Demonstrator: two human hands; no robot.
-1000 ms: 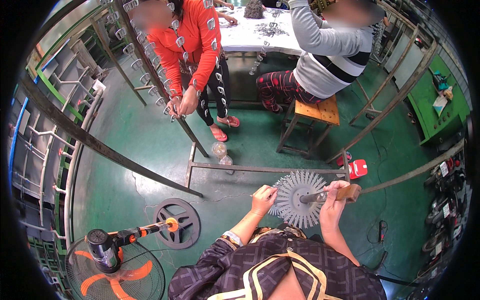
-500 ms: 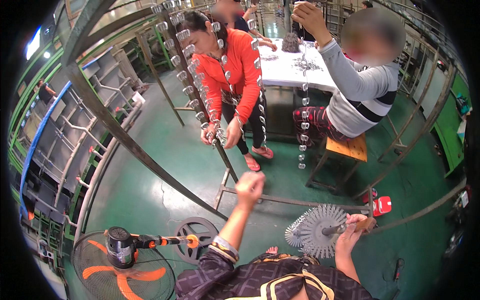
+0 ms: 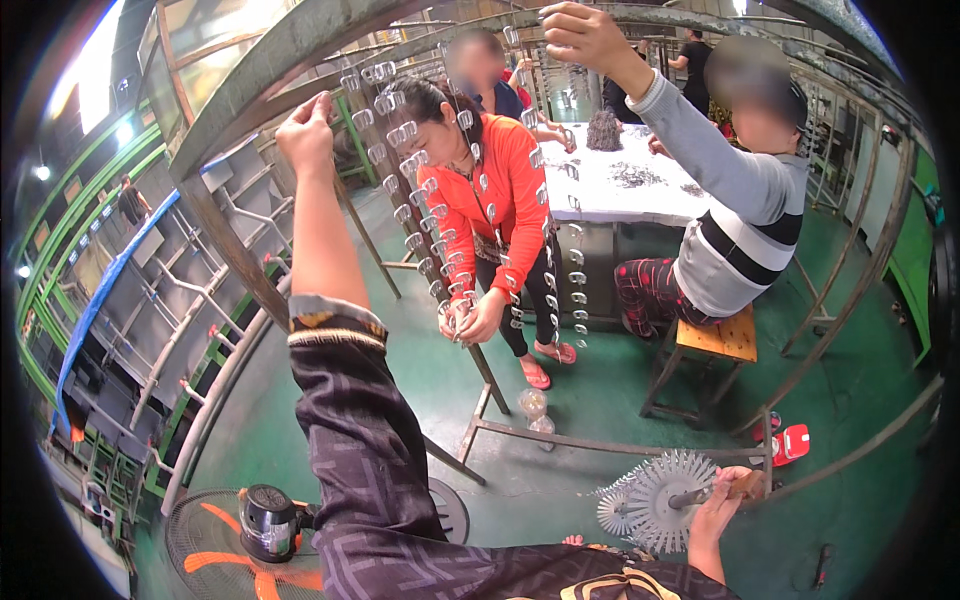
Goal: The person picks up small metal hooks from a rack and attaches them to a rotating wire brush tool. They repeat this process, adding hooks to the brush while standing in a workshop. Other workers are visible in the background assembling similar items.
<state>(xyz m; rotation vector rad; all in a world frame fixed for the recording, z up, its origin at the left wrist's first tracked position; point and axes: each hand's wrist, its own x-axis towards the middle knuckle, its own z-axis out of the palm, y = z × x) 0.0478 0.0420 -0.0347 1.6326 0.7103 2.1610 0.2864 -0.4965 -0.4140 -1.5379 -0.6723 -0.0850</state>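
My left hand (image 3: 307, 135) is raised high on the left, beside the curved metal bar of a rack (image 3: 225, 140). Its fingers are pinched together, and whatever lies between them is too small to make out. Low on the right, my right hand (image 3: 718, 505) is closed round the wooden handle (image 3: 746, 485) of a tool. Attached to that handle is a round metal disc with many thin radiating prongs (image 3: 668, 498), and a smaller pronged disc (image 3: 616, 512) shows beside it. Strands of small shiny metal clips (image 3: 575, 262) hang from the rack ahead of me.
A co-worker in an orange jacket (image 3: 505, 170) handles the lower ends of the strands. Another, in a grey striped sweater (image 3: 750, 215), sits on a wooden stool (image 3: 728, 335) with one arm up. A white-topped table (image 3: 660, 205) stands behind; a fan (image 3: 225, 545) is lower left.
My left hand has risen from the middle of the view to the upper left, by the rack's bar. My right hand still holds the pronged tool. The view has tilted up slightly.
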